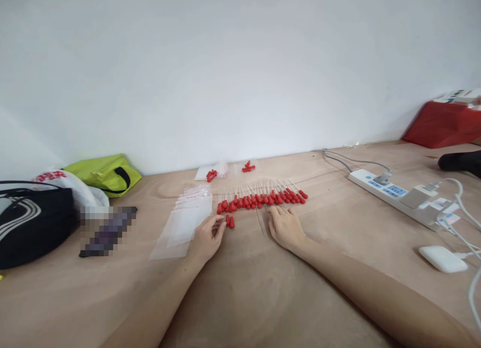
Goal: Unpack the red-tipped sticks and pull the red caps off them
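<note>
A row of droppers with red bulbs (pixel 263 199) and thin clear tubes lies across the table, tubes pointing toward the wall. My left hand (pixel 209 235) is curled beside two red bulbs (pixel 230 221) just in front of the row. Its thumb and fingertips come close together at the bulbs, and what they hold is hidden. My right hand (pixel 286 226) rests at the row's near edge with its fingers bent together; anything under them is hidden. Near its fingertips, thin clear tubes (pixel 260 221) point toward me. Clear zip bags (pixel 184 222) lie overlapped to the left of my left hand.
Near the wall, red bulbs (pixel 211 175) and another small group (pixel 248 167) lie on bags. At left are a black bag (pixel 41 227), a yellow-green bag (pixel 101 172) and a blurred-out item (pixel 108 232). A power strip (pixel 394 195), white adapter (pixel 442 258) and cables occupy the right.
</note>
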